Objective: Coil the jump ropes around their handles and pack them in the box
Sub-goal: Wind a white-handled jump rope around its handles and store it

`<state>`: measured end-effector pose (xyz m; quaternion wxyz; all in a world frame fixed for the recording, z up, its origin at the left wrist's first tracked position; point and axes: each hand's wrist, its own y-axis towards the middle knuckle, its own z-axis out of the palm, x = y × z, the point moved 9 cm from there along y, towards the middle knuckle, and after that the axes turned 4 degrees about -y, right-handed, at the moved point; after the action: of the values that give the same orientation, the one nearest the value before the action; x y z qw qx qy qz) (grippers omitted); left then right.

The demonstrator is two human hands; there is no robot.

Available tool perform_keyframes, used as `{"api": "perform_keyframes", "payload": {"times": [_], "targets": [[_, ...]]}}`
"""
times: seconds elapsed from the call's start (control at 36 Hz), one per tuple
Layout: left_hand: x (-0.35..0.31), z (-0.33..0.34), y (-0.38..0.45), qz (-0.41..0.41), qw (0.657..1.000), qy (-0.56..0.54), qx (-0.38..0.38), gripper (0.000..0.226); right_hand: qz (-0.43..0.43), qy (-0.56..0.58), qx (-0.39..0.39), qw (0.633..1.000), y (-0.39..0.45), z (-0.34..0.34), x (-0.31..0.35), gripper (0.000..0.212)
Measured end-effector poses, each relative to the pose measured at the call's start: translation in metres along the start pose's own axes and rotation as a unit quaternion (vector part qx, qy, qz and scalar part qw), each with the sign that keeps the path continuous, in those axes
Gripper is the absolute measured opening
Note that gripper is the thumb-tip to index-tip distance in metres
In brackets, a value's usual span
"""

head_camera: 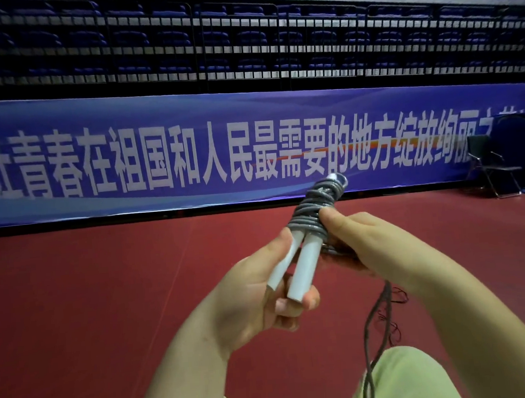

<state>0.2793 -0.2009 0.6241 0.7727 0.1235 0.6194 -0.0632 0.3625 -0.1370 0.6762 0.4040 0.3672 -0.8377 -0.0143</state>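
Two white jump rope handles (pixel 301 266) lie side by side in my left hand (pixel 253 297), whose fingers curl around their lower ends. Grey rope (pixel 314 209) is coiled in several turns around the upper half of the handles. My right hand (pixel 371 243) grips the rope beside the coil, thumb pressed on the wraps. A loose length of grey rope (pixel 380 331) hangs down from under my right hand past my knee. No box is in view.
A red sports floor (pixel 105 289) stretches ahead to a blue banner (pixel 188 148) with white characters. A black folding chair (pixel 491 165) stands at the right by the banner. Dark tiered seating rises behind. My light green trouser legs (pixel 404 376) show at the bottom.
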Motion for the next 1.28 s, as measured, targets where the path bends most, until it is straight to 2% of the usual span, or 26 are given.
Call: {"api": "perform_keyframes", "payload": {"times": [0.08,0.19,0.28,0.33,0.42,0.47,0.56,0.61,0.69,0.75,0.83,0.89,0.97,1.03,1.06,1.11,1.17,1.28], "targets": [[-0.002,-0.003,0.000,0.010,0.998,0.035,-0.052,0.062,-0.012,-0.029,-0.029,0.999,0.002,0.000,0.002,0.086],[-0.013,-0.008,0.000,0.040,0.987,0.103,-0.116,0.071,-0.051,-0.005,-0.120,0.992,0.004,-0.005,0.008,0.056],[-0.025,-0.007,-0.001,0.073,0.976,0.152,-0.139,0.069,-0.082,0.028,-0.173,0.981,0.003,-0.010,0.012,0.056],[-0.033,-0.008,-0.003,0.096,0.962,0.194,-0.165,0.068,-0.100,0.050,-0.187,0.976,0.004,-0.010,0.015,0.063],[-0.043,-0.013,-0.007,0.116,0.931,0.277,-0.206,0.061,-0.130,0.099,-0.166,0.972,0.006,-0.006,0.018,0.057],[-0.043,-0.017,-0.008,0.108,0.917,0.322,-0.211,0.061,-0.131,0.118,-0.123,0.977,0.006,-0.001,0.018,0.057],[-0.037,-0.020,-0.008,0.072,0.901,0.376,-0.204,0.074,-0.057,0.088,-0.058,0.993,0.003,0.005,0.010,0.083],[-0.032,-0.019,-0.008,0.064,0.900,0.380,-0.204,0.072,-0.032,0.059,-0.042,0.997,-0.001,0.005,0.008,0.087],[-0.029,-0.022,-0.006,0.060,0.893,0.383,-0.227,0.053,-0.013,0.026,-0.045,0.999,0.000,0.005,0.006,0.063],[-0.027,-0.023,-0.004,0.060,0.899,0.370,-0.229,0.058,0.002,0.024,-0.053,0.998,0.001,0.005,0.003,0.058],[-0.026,-0.022,-0.002,0.075,0.910,0.347,-0.215,0.052,-0.015,0.028,-0.082,0.996,0.001,0.003,0.001,0.059],[-0.028,-0.017,0.000,0.090,0.923,0.328,-0.179,0.057,-0.034,0.073,-0.092,0.992,0.001,0.002,0.002,0.063],[-0.021,-0.009,0.005,0.073,0.965,0.238,-0.079,0.080,-0.041,0.229,-0.063,0.970,0.003,0.006,0.000,0.054],[-0.013,0.005,0.006,0.048,0.983,0.179,0.014,0.071,-0.059,0.342,-0.043,0.937,0.003,0.006,0.004,0.040],[-0.009,0.012,0.006,0.039,0.987,0.149,0.054,0.066,-0.072,0.371,-0.039,0.925,0.002,0.005,0.006,0.038],[-0.004,0.019,0.005,0.023,0.991,0.086,0.098,0.073,-0.100,0.384,-0.036,0.917,0.002,0.003,0.012,0.038],[-0.003,0.019,0.006,0.023,0.993,0.056,0.098,0.079,-0.119,0.385,-0.026,0.915,0.001,0.004,0.018,0.035],[-0.009,0.008,0.003,0.061,0.996,0.058,0.042,0.051,-0.096,0.332,0.012,0.938,0.005,0.013,0.015,0.058]]}}
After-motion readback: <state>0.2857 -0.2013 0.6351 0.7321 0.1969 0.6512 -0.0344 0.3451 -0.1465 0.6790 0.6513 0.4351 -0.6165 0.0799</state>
